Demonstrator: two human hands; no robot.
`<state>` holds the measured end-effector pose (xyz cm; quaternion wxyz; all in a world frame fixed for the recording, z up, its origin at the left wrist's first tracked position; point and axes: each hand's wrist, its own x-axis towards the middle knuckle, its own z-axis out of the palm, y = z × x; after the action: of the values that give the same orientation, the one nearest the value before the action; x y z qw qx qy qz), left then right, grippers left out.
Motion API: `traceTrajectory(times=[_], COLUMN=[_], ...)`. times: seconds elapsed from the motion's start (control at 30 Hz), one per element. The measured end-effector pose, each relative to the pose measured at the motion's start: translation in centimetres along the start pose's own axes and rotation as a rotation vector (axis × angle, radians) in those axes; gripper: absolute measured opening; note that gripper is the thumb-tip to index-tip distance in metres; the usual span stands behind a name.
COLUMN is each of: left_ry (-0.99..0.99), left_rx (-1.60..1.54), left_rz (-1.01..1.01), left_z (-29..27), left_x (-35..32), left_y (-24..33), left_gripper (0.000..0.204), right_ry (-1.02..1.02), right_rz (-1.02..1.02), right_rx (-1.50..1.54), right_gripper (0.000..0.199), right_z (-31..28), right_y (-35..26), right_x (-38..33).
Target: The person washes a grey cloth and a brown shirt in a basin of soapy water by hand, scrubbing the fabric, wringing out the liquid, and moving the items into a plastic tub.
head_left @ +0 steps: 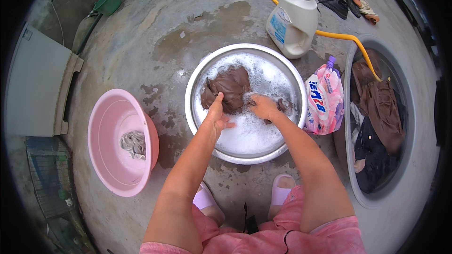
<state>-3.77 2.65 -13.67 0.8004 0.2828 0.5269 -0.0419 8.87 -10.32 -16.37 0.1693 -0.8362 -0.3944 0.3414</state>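
A wide metal basin (192,127) of sudsy water stands on the floor in front of me. In it lies a wet dark brown garment (230,87), bunched up at the left, with a smaller brown part showing at the right amid the foam. My left hand (218,116) is at the near edge of the bunch, its fingertips against the cloth and its thumb stretched out to the right. My right hand (263,107) is closed in the suds on a brown part of the garment. Foam and cloth hide some of its fingertips.
A pink tub (106,113) holding a grey cloth (134,144) stands left. Beyond the basin are a white detergent jug (301,26) and a yellow hose (336,35). At right are a pink detergent pouch (325,99) and a grey tub (349,160) of dark clothes (381,108).
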Motion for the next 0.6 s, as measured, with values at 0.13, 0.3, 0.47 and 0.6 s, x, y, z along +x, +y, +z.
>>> traceTrajectory(times=[0.13,0.3,0.47,0.6], left_ry=[0.077,-0.339,-0.834,-0.848], left_rx=[-0.040,-0.235,-0.328,-0.368], left_rz=[-0.032,0.095,0.234,0.308], left_z=[1.3,1.8,4.4,3.9], left_x=[-0.3,-1.0,-5.4,-4.9], left_y=[0.1,1.6,2.4,0.8], left_gripper=[0.077,0.060,0.051,0.046], right_ry=[0.030,-0.120,0.279,0.487], right_rz=[0.056,-0.102,-0.472,-0.562], right_rx=[0.846,0.787,0.301,0.176], right_gripper=[0.036,0.025,0.032,0.033], right_z=[-3.5,-8.9,-6.0,-3.3], right_y=[-1.4,-11.4,-13.9,-12.9], right_x=[-0.7,-6.9,-9.9,-9.0])
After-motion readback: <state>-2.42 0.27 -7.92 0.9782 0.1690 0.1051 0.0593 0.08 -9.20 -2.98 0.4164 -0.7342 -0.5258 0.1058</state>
